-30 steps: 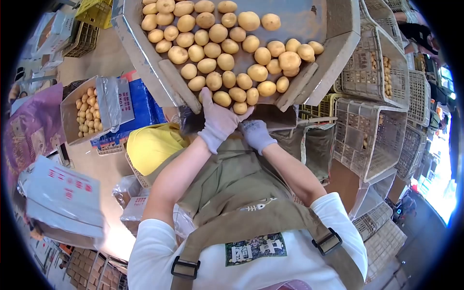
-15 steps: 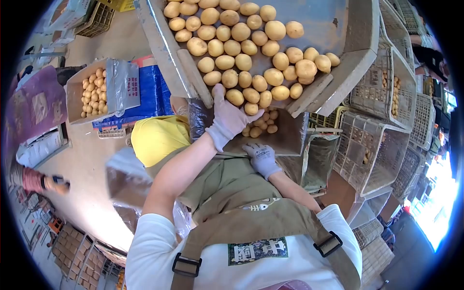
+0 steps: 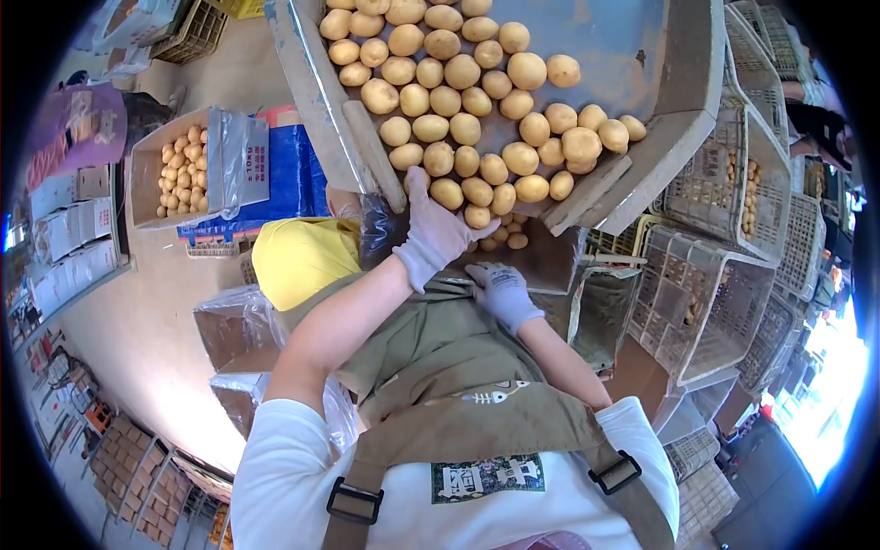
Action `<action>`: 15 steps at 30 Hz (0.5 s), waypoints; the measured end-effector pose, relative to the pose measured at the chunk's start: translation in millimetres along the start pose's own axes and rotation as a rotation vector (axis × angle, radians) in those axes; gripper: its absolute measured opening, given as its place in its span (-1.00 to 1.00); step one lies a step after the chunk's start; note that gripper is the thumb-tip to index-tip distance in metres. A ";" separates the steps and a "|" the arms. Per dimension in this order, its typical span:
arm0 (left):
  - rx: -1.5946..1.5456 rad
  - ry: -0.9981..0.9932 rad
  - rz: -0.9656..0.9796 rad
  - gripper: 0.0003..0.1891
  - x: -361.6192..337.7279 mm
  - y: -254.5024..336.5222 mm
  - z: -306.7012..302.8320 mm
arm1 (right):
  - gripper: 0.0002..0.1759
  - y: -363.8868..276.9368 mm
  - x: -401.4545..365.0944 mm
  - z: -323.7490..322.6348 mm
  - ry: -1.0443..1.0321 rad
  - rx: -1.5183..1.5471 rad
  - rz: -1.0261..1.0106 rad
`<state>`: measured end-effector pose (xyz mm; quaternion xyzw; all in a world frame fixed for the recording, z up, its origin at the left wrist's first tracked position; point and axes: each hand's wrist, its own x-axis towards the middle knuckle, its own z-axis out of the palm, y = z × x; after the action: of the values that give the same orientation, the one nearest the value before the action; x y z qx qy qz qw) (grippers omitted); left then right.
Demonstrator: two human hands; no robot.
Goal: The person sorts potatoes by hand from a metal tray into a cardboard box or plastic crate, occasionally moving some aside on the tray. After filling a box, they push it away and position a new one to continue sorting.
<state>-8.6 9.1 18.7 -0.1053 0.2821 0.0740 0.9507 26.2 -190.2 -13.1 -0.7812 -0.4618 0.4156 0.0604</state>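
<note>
Several potatoes (image 3: 463, 71) lie on a sloping sorting chute (image 3: 605, 46) with a blue-grey bed, crowded toward its narrow mouth. My left hand (image 3: 433, 227), in a pale glove, is open at that mouth, thumb up and fingers stretched to the right. It touches or nearly touches the lowest potatoes. Below the mouth stands a cardboard box (image 3: 555, 261) lined with clear plastic, with some potatoes (image 3: 515, 240) inside, partly hidden by my left hand. My right hand (image 3: 504, 295), also gloved, is closed over the box's near edge; its fingertips are partly hidden.
A filled potato box (image 3: 236, 165) stands at left on a blue stack. Plastic-lined boxes (image 3: 234, 335) sit lower left. Plastic crates (image 3: 697, 298) are stacked along the right, some holding potatoes. A yellow cloth-like item (image 3: 302, 261) lies beside my left arm. A person in purple (image 3: 87, 128) is far left.
The potatoes shift slightly in view, and fewer in the box are visible. My right hand moves slightly right and down. The person at left has moved upward in view.
</note>
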 end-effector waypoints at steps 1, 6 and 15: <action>0.029 0.007 0.017 -0.07 -2.6 -0.2 3.9 | -0.63 -8.6 -3.1 -22.9 -0.004 0.056 -0.009; -0.026 0.126 0.056 -0.17 -0.6 4.8 -3.7 | -0.57 -48.4 -4.8 -121.8 0.701 0.026 -0.407; 0.230 0.126 0.038 -0.29 -3.8 6.2 -34.0 | -0.31 -38.6 42.2 -119.0 0.537 -0.314 -0.131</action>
<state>-30.7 6.6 -8.0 0.0055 0.3499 0.0524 0.9353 93.7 -101.3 57.3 -0.8313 -0.5374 0.1136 0.0854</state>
